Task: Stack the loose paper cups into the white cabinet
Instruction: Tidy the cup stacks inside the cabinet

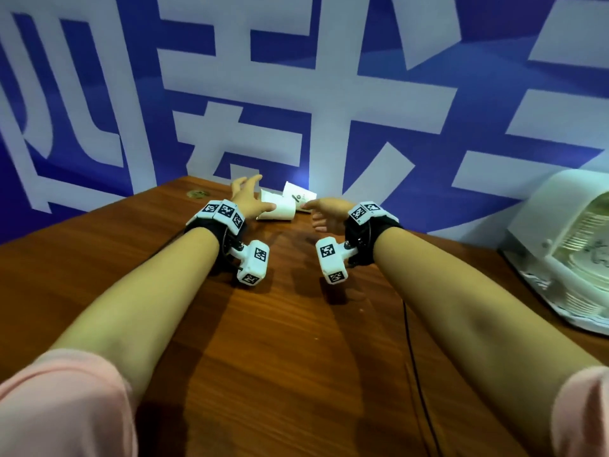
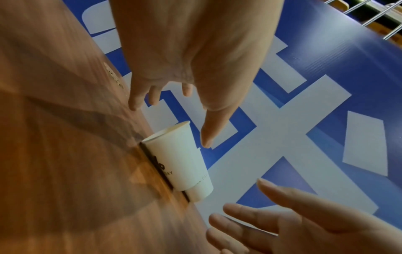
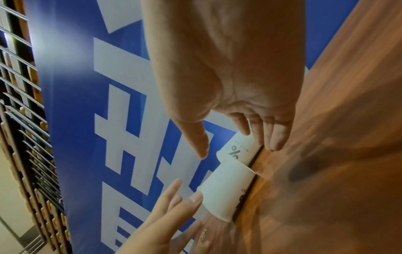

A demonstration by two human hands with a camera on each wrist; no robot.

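Two nested paper cups (image 1: 278,207) lie sideways on the table (image 1: 296,357); left hand (image 1: 245,199) and right hand (image 1: 328,211) spread-fingered, grasping nothing; cabinet (image 1: 566,245) cut off.

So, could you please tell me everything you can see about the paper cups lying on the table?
The paper cups are two white cups lying on their sides near the far edge of the wooden table, by the blue banner, one partly nested in the other. They look like thin matte paper with small dark print and rolled rims. The left hand reaches in with spread fingers at one end; the right hand, also open, has fingertips at the other. Neither hand grips them yet.
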